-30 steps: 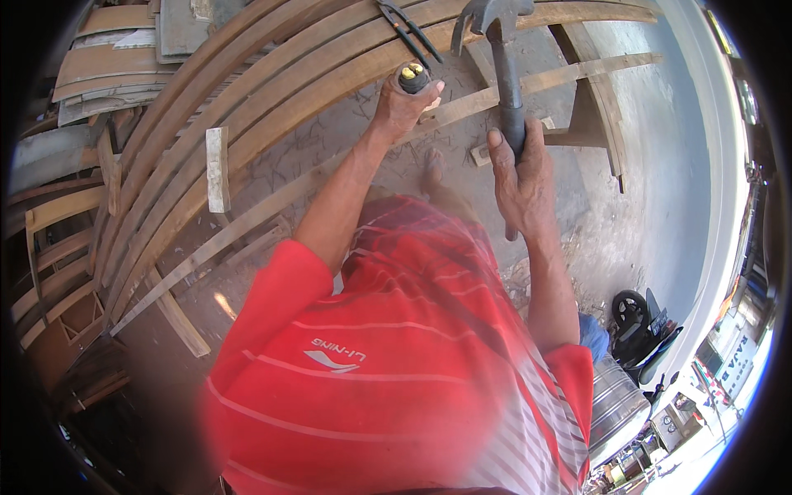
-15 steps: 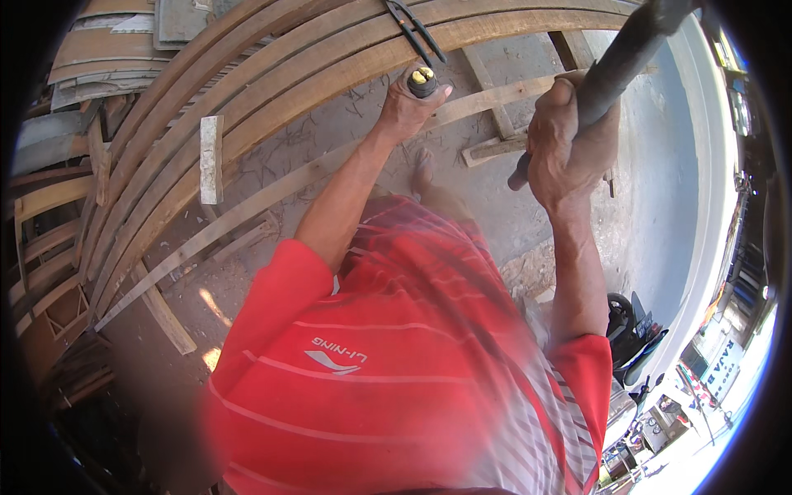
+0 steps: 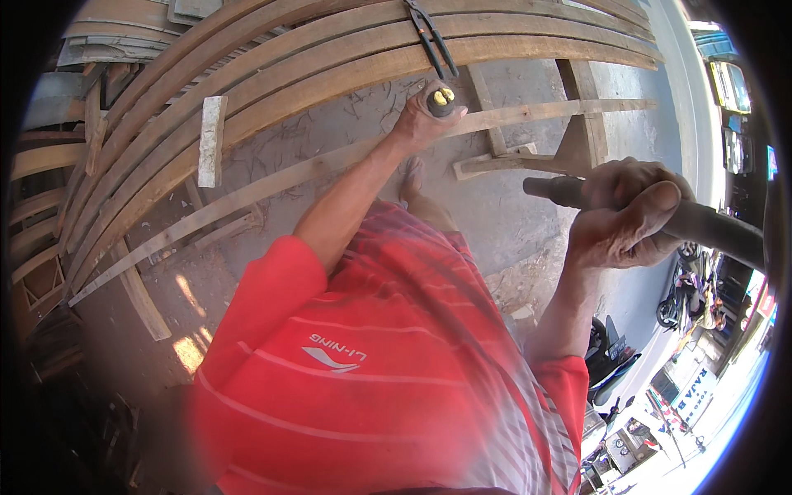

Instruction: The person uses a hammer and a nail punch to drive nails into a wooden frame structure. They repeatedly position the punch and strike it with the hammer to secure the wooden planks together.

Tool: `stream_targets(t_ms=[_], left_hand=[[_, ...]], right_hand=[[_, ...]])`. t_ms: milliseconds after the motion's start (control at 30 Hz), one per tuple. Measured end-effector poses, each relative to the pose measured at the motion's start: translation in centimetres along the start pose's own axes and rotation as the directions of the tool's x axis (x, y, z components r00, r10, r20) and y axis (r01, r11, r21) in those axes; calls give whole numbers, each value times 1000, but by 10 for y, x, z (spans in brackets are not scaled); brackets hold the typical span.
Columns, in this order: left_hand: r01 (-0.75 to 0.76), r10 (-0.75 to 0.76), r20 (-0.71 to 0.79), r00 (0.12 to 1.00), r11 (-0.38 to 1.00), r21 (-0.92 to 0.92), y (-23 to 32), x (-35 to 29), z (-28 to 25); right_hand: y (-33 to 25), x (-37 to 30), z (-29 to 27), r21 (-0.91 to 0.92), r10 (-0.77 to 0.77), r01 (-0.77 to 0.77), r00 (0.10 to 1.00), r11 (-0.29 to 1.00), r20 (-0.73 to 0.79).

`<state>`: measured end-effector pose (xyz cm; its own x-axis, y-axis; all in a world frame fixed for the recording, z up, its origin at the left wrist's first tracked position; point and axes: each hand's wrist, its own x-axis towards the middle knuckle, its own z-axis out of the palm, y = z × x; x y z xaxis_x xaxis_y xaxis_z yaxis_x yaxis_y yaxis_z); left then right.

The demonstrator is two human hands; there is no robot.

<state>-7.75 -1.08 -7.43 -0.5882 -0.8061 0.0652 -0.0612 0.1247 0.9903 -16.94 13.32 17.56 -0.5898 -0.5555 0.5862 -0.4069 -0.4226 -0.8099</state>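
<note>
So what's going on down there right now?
A person in a red shirt is standing among curved wooden beams. The left hand grips a dark handle with a yellow top; what lies beneath it is hidden. The right hand has swung the hammer out to the right, its head now out of view. Pincers lie across the beams just beyond the left hand.

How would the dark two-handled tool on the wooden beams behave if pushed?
The tool looks metallic, so probably stiff and fairly heavy. Its handles reach past the nearest beam, so a push might tip it off.
</note>
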Motion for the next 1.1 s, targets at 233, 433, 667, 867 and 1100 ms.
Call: stream_targets(t_ms=[233,433,667,867,1100], left_hand=[[-223,224,-27,974,974,37,8,-4,8],[46,-48,75,996,998,36,19,-4,-6],[-78,75,123,990,997,15,-18,-4,11],[9,-11,138,990,1000,20,1,3,1],[4,2,117,993,999,-45,6,-5,3]], right_hand=[[56,-62,-13,-831,768,-257,577,493,278],[-35,10,6,-319,4,10,999,948,44],[60,-98,-20,-919,803,-157,553,361,221],[-5,-38,-7,-651,526,-357,847,669,76],[24,-57,-19,-692,383,-221,920,687,86]])
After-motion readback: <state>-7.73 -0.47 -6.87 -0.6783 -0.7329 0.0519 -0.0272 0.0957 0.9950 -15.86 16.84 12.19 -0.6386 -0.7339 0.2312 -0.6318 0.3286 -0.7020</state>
